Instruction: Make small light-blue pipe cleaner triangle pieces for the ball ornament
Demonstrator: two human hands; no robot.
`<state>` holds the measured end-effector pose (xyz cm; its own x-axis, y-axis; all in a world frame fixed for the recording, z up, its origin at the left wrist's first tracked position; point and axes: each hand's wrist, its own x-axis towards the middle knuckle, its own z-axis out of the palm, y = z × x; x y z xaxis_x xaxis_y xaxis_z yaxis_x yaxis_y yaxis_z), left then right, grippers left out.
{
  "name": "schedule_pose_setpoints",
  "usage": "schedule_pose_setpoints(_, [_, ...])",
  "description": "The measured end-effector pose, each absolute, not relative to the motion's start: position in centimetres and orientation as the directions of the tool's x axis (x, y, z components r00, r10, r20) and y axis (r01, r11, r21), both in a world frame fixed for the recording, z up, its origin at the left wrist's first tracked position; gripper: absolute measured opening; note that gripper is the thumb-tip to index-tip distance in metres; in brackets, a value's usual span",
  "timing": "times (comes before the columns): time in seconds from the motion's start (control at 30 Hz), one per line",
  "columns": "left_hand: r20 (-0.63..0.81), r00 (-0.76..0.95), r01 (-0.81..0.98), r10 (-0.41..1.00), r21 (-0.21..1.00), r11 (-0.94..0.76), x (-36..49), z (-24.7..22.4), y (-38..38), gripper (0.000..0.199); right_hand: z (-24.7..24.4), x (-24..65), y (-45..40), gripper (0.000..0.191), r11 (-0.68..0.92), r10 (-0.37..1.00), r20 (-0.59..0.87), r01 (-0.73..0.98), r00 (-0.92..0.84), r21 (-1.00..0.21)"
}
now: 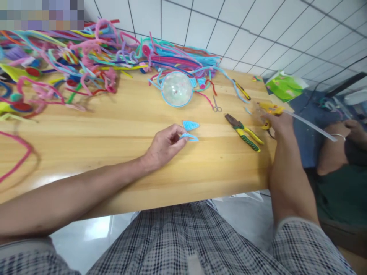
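Observation:
My left hand pinches a small loop of blue pipe cleaner between thumb and fingertips, just over the table. Right behind it lies a flat blue pipe-cleaner triangle. At the table's right edge my right hand is wrapped round a yellow hot glue gun, somewhat blurred. A long translucent glue stick juts from the gun's back toward the right. Farther back sits a clear round dome rimmed in blue pipe cleaner, with small blue pieces beside it.
Yellow-green pliers, small scissors and a yellow utility knife lie on the right half of the wooden table. Heaps of coloured pipe cleaners cover the back left. A green packet is at the far right. Another person sits to the right.

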<state>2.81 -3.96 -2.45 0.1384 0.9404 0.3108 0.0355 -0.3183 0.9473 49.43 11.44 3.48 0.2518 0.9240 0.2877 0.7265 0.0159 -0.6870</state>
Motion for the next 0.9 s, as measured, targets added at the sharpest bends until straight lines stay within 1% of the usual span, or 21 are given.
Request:
schedule_pose_setpoints(0.1, [0.280, 0.131, 0.020, 0.951, 0.958, -0.285, 2.8, -2.7, -4.0, 0.019, 4.4, 47.9, 11.6, 0.036, -0.171, 0.872, 0.183, 0.633, 0.454, -0.755])
schedule_pose_setpoints(0.17, [0.269, 0.111, 0.005, 0.957, 0.962, -0.272, 2.9, -2.9, -3.9, 0.023, 5.5, 45.9, 10.9, 0.030, -0.212, 0.854, 0.131, 0.567, 0.504, -0.796])
schedule_pose_setpoints(0.2, [0.268, 0.098, -0.001, 0.958, 0.963, -0.269, 2.9, -3.0, -3.8, 0.024, 6.1, 44.7, 10.3, 0.027, -0.177, 0.865, 0.116, 0.513, 0.489, -0.840])
schedule_pose_setpoints(0.23, [0.266, 0.086, -0.005, 0.960, 0.964, -0.266, 2.9, -3.0, -3.7, 0.026, 6.7, 43.2, 9.5, 0.026, -0.092, 0.880, 0.153, 0.477, 0.450, -0.874])
schedule_pose_setpoints(0.3, [0.253, 0.068, -0.014, 0.965, 0.967, -0.253, 2.9, -3.0, -3.6, 0.028, 7.9, 40.1, 7.4, 0.008, 0.110, 0.960, 0.213, 0.453, 0.184, -0.885])
schedule_pose_setpoints(0.33, [0.246, 0.062, -0.020, 0.967, 0.969, -0.245, 2.9, -2.9, -3.5, 0.028, 8.3, 38.5, 6.3, 0.012, 0.181, 0.972, 0.229, 0.442, 0.057, -0.879])
schedule_pose_setpoints(0.37, [0.238, 0.057, -0.027, 0.969, 0.971, -0.237, 2.8, -2.8, -3.5, 0.029, 8.6, 37.1, 5.1, 0.026, 0.234, 0.970, 0.237, 0.425, -0.048, -0.874])
schedule_pose_setpoints(0.4, [0.233, 0.055, -0.032, 0.971, 0.972, -0.231, 2.8, -2.7, -3.4, 0.028, 8.7, 35.7, 4.0, 0.035, 0.262, 0.965, 0.232, 0.418, -0.122, -0.870])
schedule_pose_setpoints(0.47, [0.226, 0.056, -0.037, 0.972, 0.974, -0.224, 2.7, -2.5, -3.4, 0.027, 8.6, 33.6, 2.1, 0.037, 0.267, 0.954, 0.172, 0.436, -0.245, -0.859])
schedule_pose_setpoints(0.53, [0.218, 0.065, -0.042, 0.974, 0.976, -0.216, 2.6, -2.4, -3.5, 0.026, 8.0, 32.4, 0.8, 0.032, 0.270, 0.934, 0.113, 0.460, -0.339, -0.846])
schedule_pose_setpoints(0.6, [0.206, 0.074, -0.050, 0.976, 0.978, -0.202, 2.6, -2.4, -3.5, 0.025, 7.4, 31.9, 0.1, 0.022, 0.305, 0.904, 0.084, 0.493, -0.420, -0.815])
schedule_pose_setpoints(0.7, [0.188, 0.073, -0.046, 0.979, 0.982, -0.185, 2.6, -2.4, -3.6, 0.028, 6.6, 31.9, -0.2, 0.013, 0.399, 0.847, 0.116, 0.476, -0.520, -0.783])
schedule_pose_setpoints(0.9, [0.172, 0.098, -0.040, 0.980, 0.985, -0.169, 2.5, -2.1, -3.9, 0.035, 6.2, 32.1, 0.0, 0.011, 0.448, 0.795, 0.108, 0.458, -0.596, -0.768])
